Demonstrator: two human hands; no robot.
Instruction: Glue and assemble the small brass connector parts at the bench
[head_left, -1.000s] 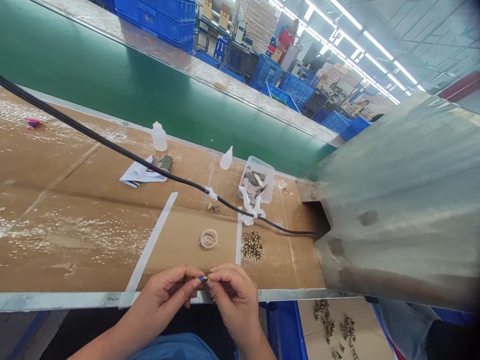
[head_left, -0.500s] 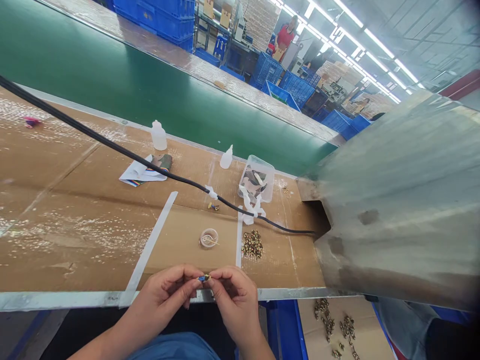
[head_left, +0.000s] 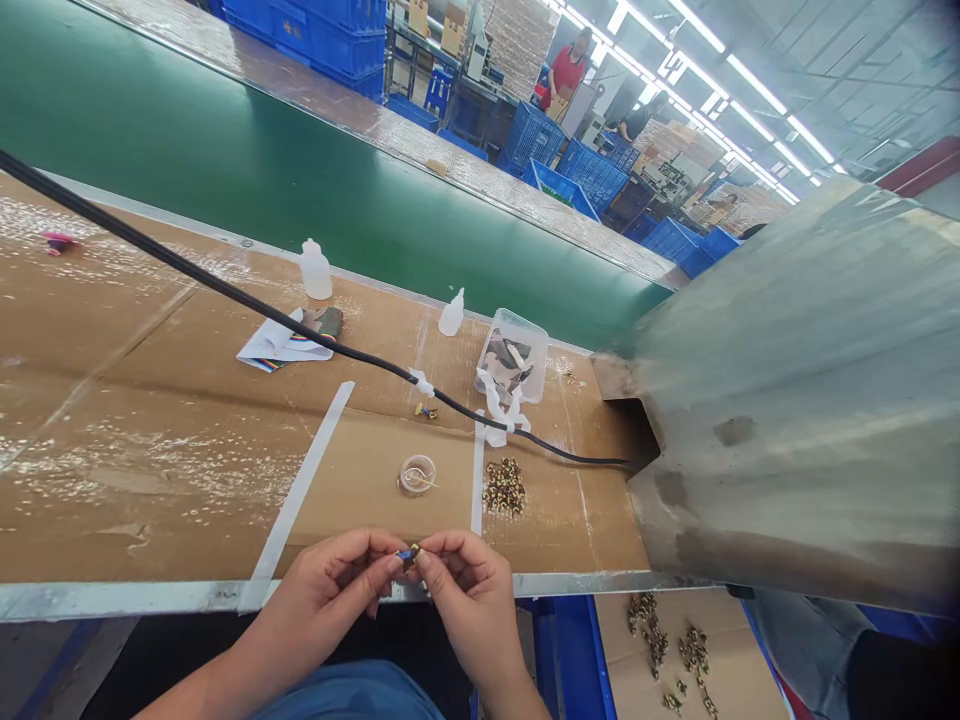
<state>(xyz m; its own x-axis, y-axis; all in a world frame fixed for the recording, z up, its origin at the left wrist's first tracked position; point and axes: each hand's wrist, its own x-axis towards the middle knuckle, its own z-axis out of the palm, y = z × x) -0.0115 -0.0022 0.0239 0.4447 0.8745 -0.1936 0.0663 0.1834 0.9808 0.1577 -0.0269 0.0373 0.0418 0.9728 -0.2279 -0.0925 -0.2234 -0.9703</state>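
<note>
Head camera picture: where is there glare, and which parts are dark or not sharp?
In the head view, the long white ceiling lights glare strongly; the smooth green belt shows pale reflections; the far right edge turns dark and smeared; the small blue and gold piece between the fingertips lacks fine detail.

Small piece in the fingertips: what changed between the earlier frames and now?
The small blue-and-gold piece looks slightly turned, its gold end now tipped up a little. Nothing was taken hold of or let go: left hand and right hand both stay on it, about where they were. The clear cup and pile of small parts stayed put.
</note>
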